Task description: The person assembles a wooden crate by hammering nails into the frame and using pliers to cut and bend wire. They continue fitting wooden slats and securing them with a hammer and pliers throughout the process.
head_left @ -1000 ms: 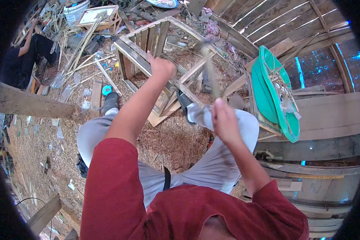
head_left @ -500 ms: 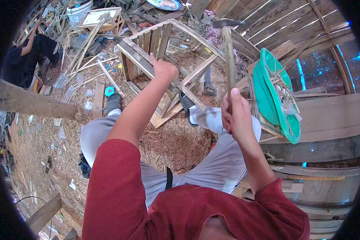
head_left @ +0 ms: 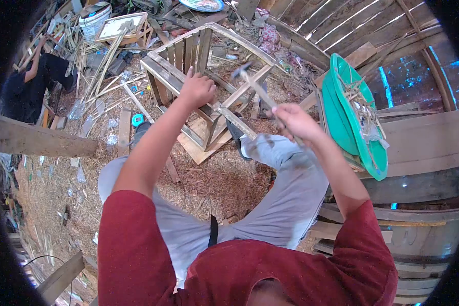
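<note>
Lumber strips made up the slatted frame (head_left: pixel 221 109) in the head view; it stood on the shaving-covered floor (head_left: pixel 204 188) in front of the person, a pale board (head_left: pixel 196 149) beneath its near corner. The left hand (head_left: pixel 196 92) lay on the frame's top rail, fingers draped over the wood; whether they gripped or merely pressed, I could not tell. Toward the frame's right side, the right hand (head_left: pixel 296 121) had its fingers closed round the lower handle of a hammer (head_left: pixel 256 85), with the head poised over the frame. The frame looked stiff and fairly light for its bulk, its dry, rough wood unlikely to slip. Thin slats seemed the parts likeliest to split, so a thicker rail near a corner promised the surest hold. The hammer was probably head-heavy, best held low. Right of the frame leaned green basins (head_left: pixel 338 120); left of it lay a turquoise tape measure (head_left: pixel 137 120).
</note>
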`<state>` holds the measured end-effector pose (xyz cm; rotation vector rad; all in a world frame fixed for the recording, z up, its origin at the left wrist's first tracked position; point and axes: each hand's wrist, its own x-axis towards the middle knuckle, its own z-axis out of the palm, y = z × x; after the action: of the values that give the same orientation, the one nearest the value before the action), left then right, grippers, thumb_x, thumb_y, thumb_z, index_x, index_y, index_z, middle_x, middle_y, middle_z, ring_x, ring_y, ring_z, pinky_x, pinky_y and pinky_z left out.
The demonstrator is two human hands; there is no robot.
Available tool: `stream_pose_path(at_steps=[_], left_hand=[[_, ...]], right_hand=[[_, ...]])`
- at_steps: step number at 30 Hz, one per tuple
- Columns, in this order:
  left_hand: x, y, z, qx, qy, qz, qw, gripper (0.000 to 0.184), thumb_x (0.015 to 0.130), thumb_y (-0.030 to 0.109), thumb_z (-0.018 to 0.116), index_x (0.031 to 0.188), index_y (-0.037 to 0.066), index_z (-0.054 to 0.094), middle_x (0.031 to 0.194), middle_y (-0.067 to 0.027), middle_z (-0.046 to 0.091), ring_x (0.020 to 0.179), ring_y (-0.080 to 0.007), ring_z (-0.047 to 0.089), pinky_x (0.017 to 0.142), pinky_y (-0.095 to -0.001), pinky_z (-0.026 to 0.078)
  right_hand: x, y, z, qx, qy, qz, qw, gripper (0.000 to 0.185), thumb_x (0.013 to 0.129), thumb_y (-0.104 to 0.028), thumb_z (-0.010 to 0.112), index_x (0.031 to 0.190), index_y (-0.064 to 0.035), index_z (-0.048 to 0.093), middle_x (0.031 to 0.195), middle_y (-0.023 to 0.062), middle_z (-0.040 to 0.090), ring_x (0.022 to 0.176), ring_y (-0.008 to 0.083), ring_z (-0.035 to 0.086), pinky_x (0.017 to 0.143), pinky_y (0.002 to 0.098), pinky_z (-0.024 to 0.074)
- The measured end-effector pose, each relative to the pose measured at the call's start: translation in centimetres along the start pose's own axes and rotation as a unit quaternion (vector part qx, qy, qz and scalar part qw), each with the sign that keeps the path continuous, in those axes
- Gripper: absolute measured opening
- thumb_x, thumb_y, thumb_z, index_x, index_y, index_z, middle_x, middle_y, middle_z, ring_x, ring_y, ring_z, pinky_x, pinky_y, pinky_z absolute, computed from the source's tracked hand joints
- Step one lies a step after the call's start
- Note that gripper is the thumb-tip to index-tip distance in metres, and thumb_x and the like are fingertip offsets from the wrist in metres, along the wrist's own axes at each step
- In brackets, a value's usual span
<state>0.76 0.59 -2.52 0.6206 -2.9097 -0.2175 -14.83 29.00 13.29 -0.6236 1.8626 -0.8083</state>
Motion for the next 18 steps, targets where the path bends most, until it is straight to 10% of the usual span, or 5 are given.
stream_pose_path(at_steps=[7, 10, 15, 18], left_hand=[[-0.8, 0.2, -0.4, -0.032, 0.105, 0.07, 0.991, 0.032, 0.095, 0.03, 0.05, 0.091, 0.008, 0.074, 0.097, -0.0114, 0.069, 0.103, -0.0313, 0.062, 0.108, -0.0483, 0.039], [-0.5, 1.4, -2.7, -0.046, -0.017, 0.022, 0.999, 0.034, 0.093, 0.03, 0.054, 0.098, 0.003, 0.074, 0.102, -0.0163, 0.07, 0.104, -0.0354, 0.062, 0.104, -0.0472, 0.042], [-0.2, 1.8, -2.9, -0.061, -0.012, 0.021, 0.998, 0.031, 0.089, 0.028, 0.057, 0.088, 0.003, 0.075, 0.091, -0.0168, 0.069, 0.095, -0.0365, 0.063, 0.094, -0.047, 0.045], [0.1, 1.6, -2.2, -0.059, -0.016, 0.024, 0.998, 0.031, 0.086, 0.028, 0.056, 0.076, 0.003, 0.071, 0.084, -0.0156, 0.068, 0.09, -0.0357, 0.062, 0.089, -0.0469, 0.045]], right_hand=[[3.5, 0.9, 0.6, -0.028, 0.054, -0.069, 0.996, 0.034, 0.104, -0.035, 0.054, 0.104, -0.0026, 0.064, 0.058, 0.0017, 0.053, 0.042, 0.0146, 0.053, 0.039, 0.0346, 0.0405], [1.3, -0.2, 0.3, -0.115, 0.042, -0.051, 0.991, 0.033, 0.102, -0.035, 0.055, 0.103, -0.0024, 0.064, 0.058, 0.0065, 0.057, 0.044, 0.0154, 0.057, 0.04, 0.0353, 0.0431], [1.1, 1.3, 0.0, -0.199, 0.062, -0.165, 0.964, 0.029, 0.096, -0.029, 0.063, 0.099, 0.0002, 0.065, 0.08, 0.023, 0.068, 0.08, 0.0461, 0.067, 0.073, 0.0513, 0.0522], [0.4, 0.7, -0.3, -0.204, 0.048, -0.167, 0.963, 0.026, 0.099, -0.026, 0.063, 0.1, 0.0001, 0.064, 0.076, 0.0208, 0.064, 0.07, 0.0384, 0.064, 0.065, 0.0452, 0.0481]])
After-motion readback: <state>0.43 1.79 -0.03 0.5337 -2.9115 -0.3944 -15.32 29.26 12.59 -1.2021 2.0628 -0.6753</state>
